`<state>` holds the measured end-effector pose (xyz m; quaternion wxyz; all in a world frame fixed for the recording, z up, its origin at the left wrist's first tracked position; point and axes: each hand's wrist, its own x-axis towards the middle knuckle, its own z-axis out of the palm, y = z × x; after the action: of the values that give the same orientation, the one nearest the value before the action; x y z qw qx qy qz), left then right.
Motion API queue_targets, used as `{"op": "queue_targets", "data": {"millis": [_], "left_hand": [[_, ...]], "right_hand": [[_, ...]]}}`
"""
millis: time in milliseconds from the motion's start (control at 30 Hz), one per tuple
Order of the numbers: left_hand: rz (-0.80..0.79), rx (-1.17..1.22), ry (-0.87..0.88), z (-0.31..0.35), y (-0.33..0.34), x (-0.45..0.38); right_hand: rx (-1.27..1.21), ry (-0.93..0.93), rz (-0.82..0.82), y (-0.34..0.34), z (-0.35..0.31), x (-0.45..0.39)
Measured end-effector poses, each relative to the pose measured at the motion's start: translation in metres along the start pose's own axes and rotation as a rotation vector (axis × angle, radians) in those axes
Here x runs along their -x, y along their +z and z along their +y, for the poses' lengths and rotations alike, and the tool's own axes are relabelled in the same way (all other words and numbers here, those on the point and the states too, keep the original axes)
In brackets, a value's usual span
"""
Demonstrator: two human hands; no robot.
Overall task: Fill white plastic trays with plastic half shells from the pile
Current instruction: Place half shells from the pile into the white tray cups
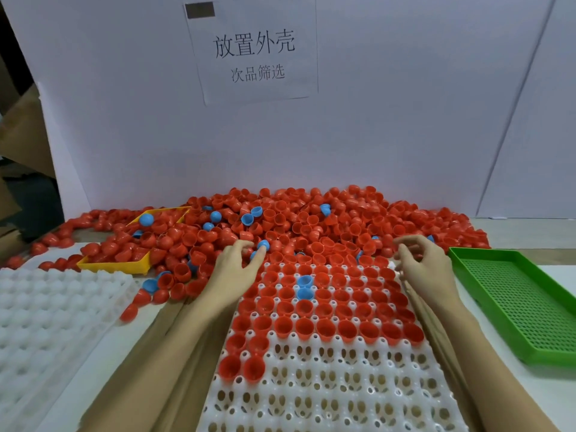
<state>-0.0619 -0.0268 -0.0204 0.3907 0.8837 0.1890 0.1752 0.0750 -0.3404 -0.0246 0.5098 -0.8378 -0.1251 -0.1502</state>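
Centre of frame, lower half: white plastic moulded tray with rows of round sockets (336, 391), far rows filled with red shells, two blue among them, near rows bare. Behind it, across mid-frame, the pile of red and blue plastic half shells (311, 222). Step in hand, as I judge: picking from the pile's near edge. Left hand (232, 269) at the tray's upper-left corner, fingers curled, fingertips touching a blue plastic half shell (263, 244); whether it is properly pinched I cannot tell. Right hand (425, 266) at the upper-right corner, fingers loosely curled, apparently holding nothing, red shells just beyond the fingertips. Next move calls for seating a shell open side up in a bare socket.
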Motion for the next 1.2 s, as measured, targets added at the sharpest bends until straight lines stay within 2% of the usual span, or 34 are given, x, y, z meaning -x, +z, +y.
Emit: {"op": "queue_targets", "data": {"millis": [67,167,233,333,467,600,1000,1133,1200], "left_hand": [[-0.028,0.074,-0.067,-0.009,0.013,-0.005],[-0.062,0.101,-0.062,-0.018,0.025,-0.004],[-0.081,0.09,-0.058,-0.02,0.031,-0.003],[-0.062,0.112,-0.05,-0.018,0.034,-0.006],[-0.028,0.223,-0.042,-0.013,0.033,-0.016],[0.003,0.229,-0.037,-0.01,0.036,-0.024],[-0.009,0.227,-0.029,-0.004,0.043,-0.037],[-0.031,0.381,-0.076,-0.005,0.037,-0.034],[-0.062,0.478,-0.112,-0.008,0.032,-0.03]], "right_hand": [[0.243,0.041,0.045,-0.006,0.006,-0.004],[0.269,0.243,-0.132,-0.013,0.003,-0.006],[0.299,0.282,-0.208,-0.012,0.003,-0.008],[0.271,0.293,-0.225,-0.01,0.006,-0.01],[0.063,0.303,-0.194,-0.007,0.006,-0.009],[0.022,0.273,-0.187,-0.004,0.004,-0.005],[0.16,0.221,-0.216,0.0,0.011,-0.01],[0.097,0.258,-0.214,0.0,0.016,-0.014],[0.094,0.253,-0.161,-0.001,0.02,-0.014]]}}
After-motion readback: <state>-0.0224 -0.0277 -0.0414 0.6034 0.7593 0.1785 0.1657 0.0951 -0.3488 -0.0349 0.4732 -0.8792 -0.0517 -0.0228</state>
